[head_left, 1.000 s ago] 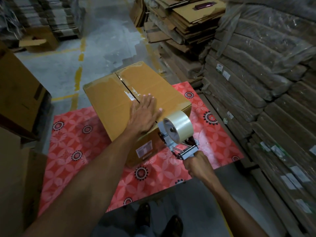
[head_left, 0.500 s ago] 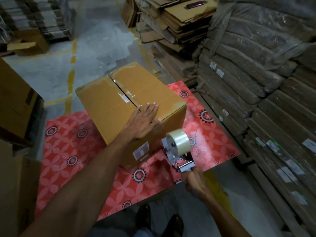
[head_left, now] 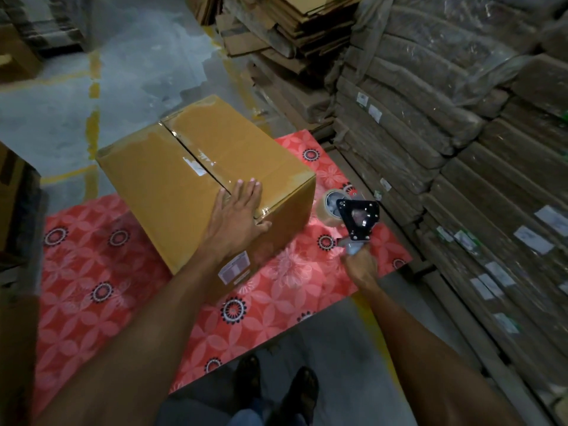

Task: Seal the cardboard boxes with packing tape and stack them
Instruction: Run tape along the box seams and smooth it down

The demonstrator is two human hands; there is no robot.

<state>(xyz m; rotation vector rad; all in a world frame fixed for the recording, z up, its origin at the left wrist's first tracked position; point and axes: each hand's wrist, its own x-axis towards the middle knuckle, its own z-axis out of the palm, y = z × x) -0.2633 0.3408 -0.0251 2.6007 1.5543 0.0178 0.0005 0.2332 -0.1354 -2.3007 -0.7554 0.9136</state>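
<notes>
Since half a second ago, the black-framed tape dispenser with its clear roll (head_left: 358,215) has swung off the near face of the tan cardboard box (head_left: 172,192). It now hangs to the box's right, over the red flower-patterned worktop (head_left: 101,272). My right hand (head_left: 360,267) is wrapped round its handle. My left hand (head_left: 236,216) stays flat, fingers straight, on the box's near top edge. Glossy tape runs along the centre seam, so I judge this strip finished and the box, sitting on the worktop, nearly ready to stack.
</notes>
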